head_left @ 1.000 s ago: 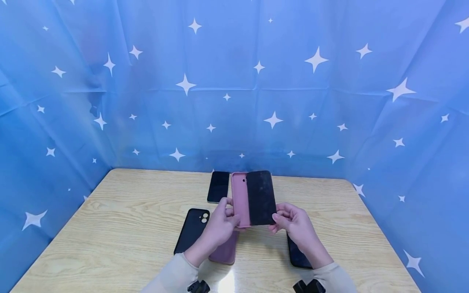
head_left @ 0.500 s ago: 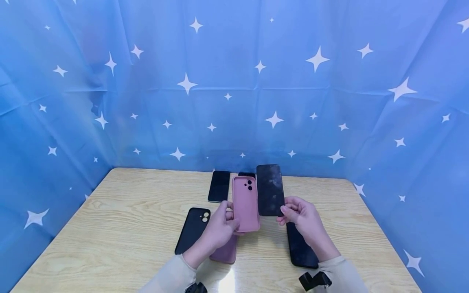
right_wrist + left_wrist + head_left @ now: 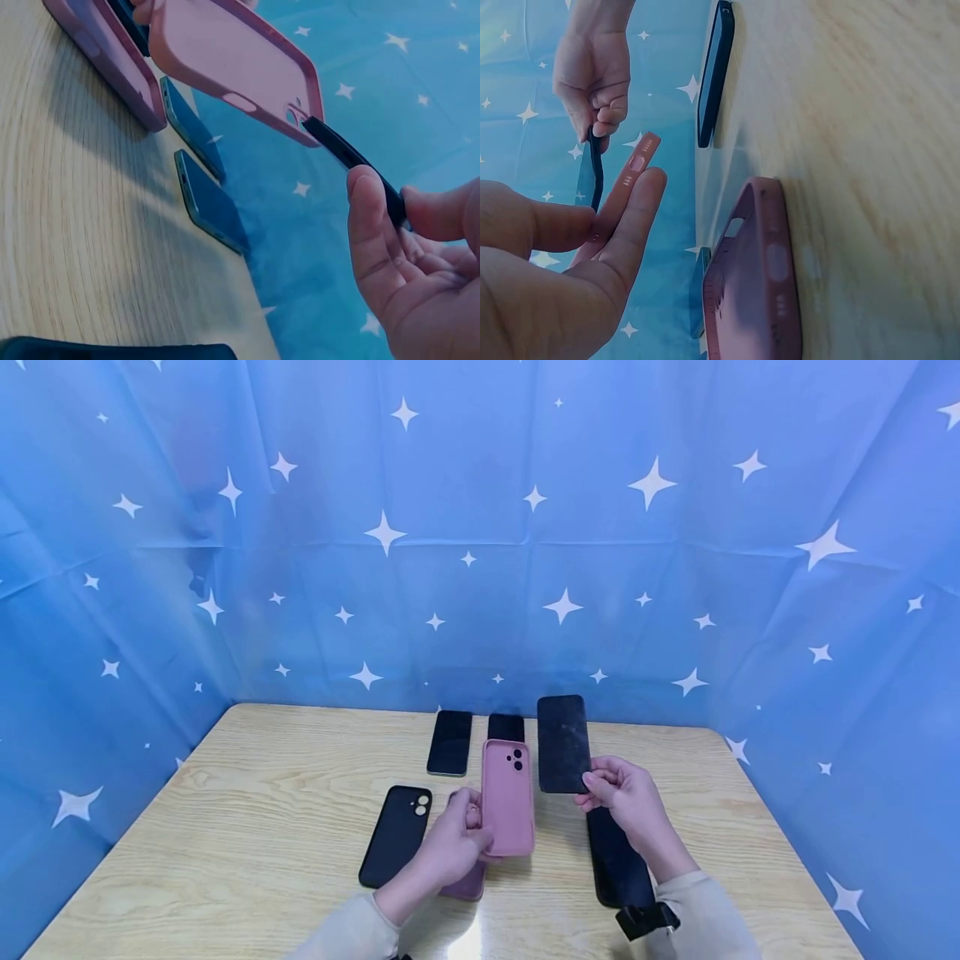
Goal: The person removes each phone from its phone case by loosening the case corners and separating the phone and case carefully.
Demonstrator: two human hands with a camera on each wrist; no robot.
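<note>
A pink phone case [image 3: 508, 806] is pinched at its lower left side by my left hand [image 3: 450, 842]; its inner side and camera cutouts face me. My right hand [image 3: 628, 802] holds a black phone [image 3: 564, 745] by its lower right corner, above the table. A narrow gap parts phone and case in the head view. Port openings show on the end of the pink case [image 3: 622, 187] in the left wrist view. Partly hidden beneath my left hand lies a purple phone case [image 3: 467, 885], with a black phone case [image 3: 395, 833] to its left.
At the back of the wooden table [image 3: 285, 793] lie two dark phones, one [image 3: 450, 742] left and another [image 3: 506, 727] partly covered by the pink case. A black phone-shaped thing [image 3: 617, 864] rests below my right hand. A blue star-printed curtain [image 3: 480, 635] stands behind the table.
The black phone, earlier overlapping the right part of the pink case, has moved right and slightly up, apart from it. My left hand has lowered the pink case a little, uncovering a phone behind.
</note>
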